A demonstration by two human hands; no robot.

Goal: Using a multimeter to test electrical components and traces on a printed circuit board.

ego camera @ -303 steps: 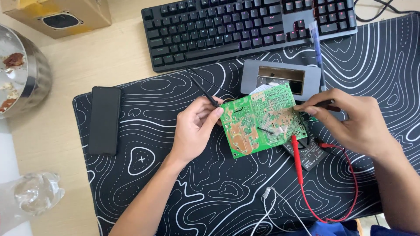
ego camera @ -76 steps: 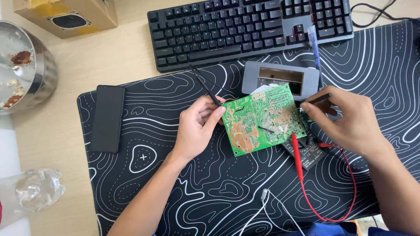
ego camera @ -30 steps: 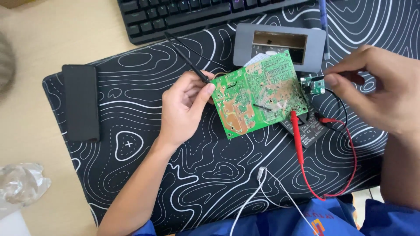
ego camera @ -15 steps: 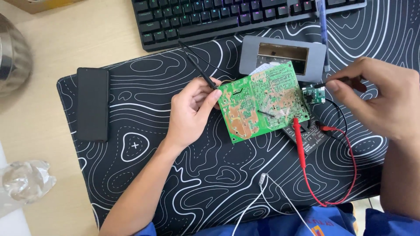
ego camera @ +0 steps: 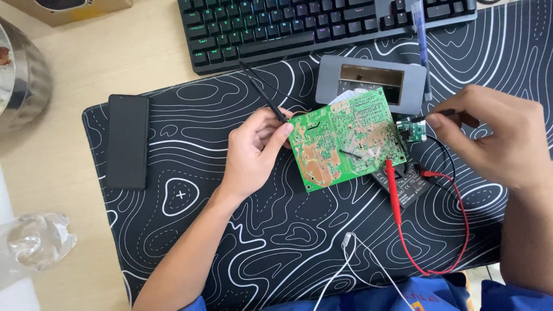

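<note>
1. Head view, materials: your left hand [ego camera: 253, 151] steadies a green circuit board [ego camera: 345, 138], flat and roughly square, tilted on the black desk mat [ego camera: 230, 242] with its white contour-line pattern. The board's face is matte green with pale copper-coloured patches and many fine solder points.
2. Left grip: your thumb and fingers are pressed together on the board's left edge, and a thin black probe [ego camera: 265, 95] runs up and away from between those fingers toward the keyboard [ego camera: 299, 26].
3. Right grip: your right hand [ego camera: 501, 141] has its fingertips pinched on a slim dark probe tip, which points left at a small green module [ego camera: 412, 130] just beside the board's right edge.
4. Below that grip, a red probe [ego camera: 393, 184] lies across a dark meter body [ego camera: 406, 184], partly hidden under the board, and its red lead [ego camera: 455, 230] loops down over the mat.
5. Above the board, between both grips, sits a grey rectangular tray [ego camera: 371, 80] with rounded corners. A blue pen [ego camera: 421, 40] lies across the keyboard's right end.
6. Well left of your left grip, a flat black rectangular slab [ego camera: 128, 141] lies on the mat; further left are a shiny metal pot [ego camera: 26, 86] and crumpled clear plastic [ego camera: 34, 242] on the pale wooden worktop [ego camera: 115, 63].
7. A cardboard box [ego camera: 75, 7] sits at the top left edge, and a white cable [ego camera: 345, 265] lies near your body.
</note>
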